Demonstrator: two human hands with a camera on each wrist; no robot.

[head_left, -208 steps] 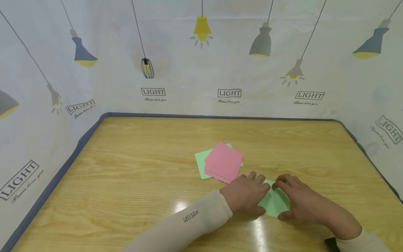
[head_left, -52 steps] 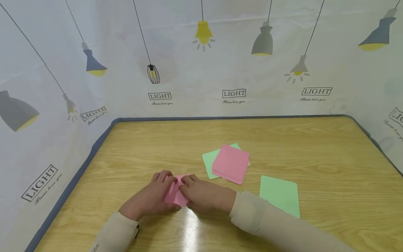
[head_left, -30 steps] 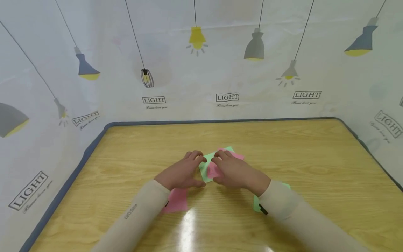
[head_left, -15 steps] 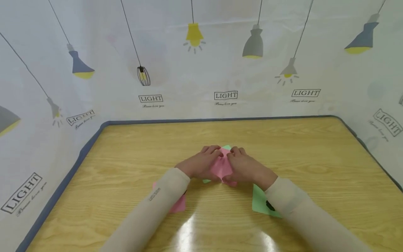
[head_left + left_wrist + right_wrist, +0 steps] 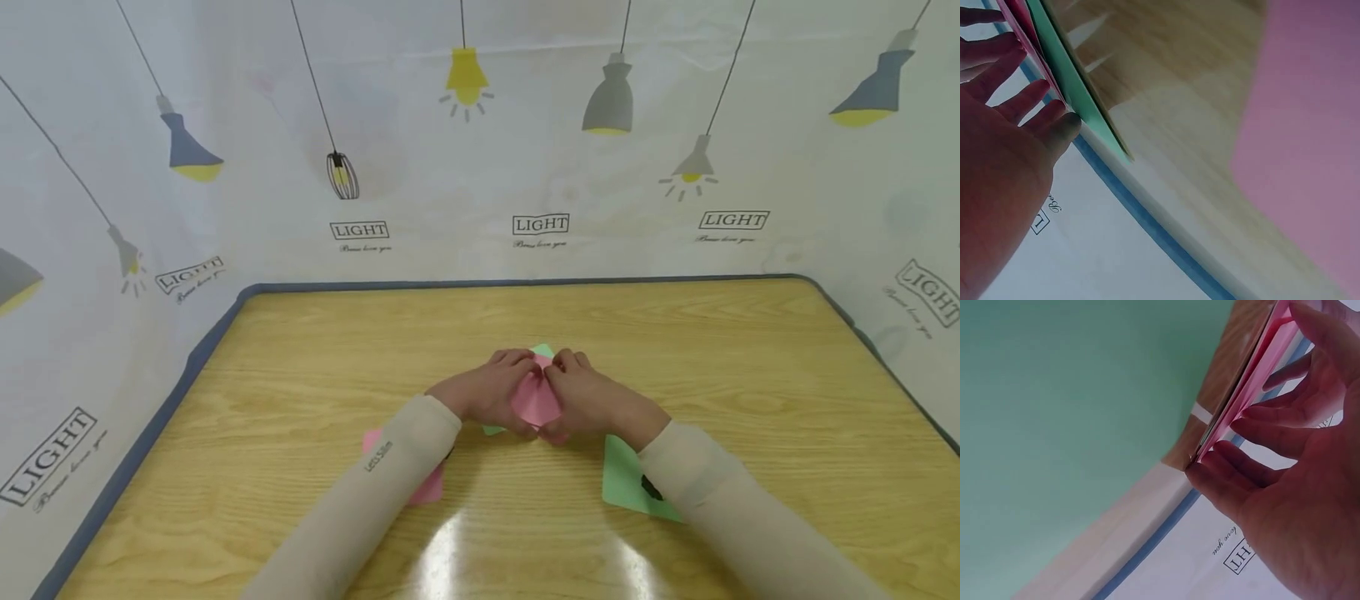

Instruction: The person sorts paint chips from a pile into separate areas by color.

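Observation:
A pink square paper sheet (image 5: 536,406), creased upward in its middle, lies between both hands over the small pile at the table's centre. My left hand (image 5: 491,392) pinches its left side and my right hand (image 5: 592,398) its right side, fingers curled in close to each other. Below it, a corner of a green square (image 5: 543,350) pokes out at the back. Seen edge-on in the left wrist view, the pink sheets (image 5: 1038,53) lie over the green square (image 5: 1069,81). The right wrist view has fingertips right at the pink edge (image 5: 1266,365).
Another pink square (image 5: 429,490) lies at the front left, partly under the left sleeve. A green square (image 5: 626,487) is at the front right, partly covered by the right sleeve. The wooden table (image 5: 300,358) ends at a lamp-printed white sheet (image 5: 420,108) behind.
Both hands left the pink square at the front left, reached to the central pile and took hold of a pink sheet there. Since half a second ago, its crease has narrowed slightly.

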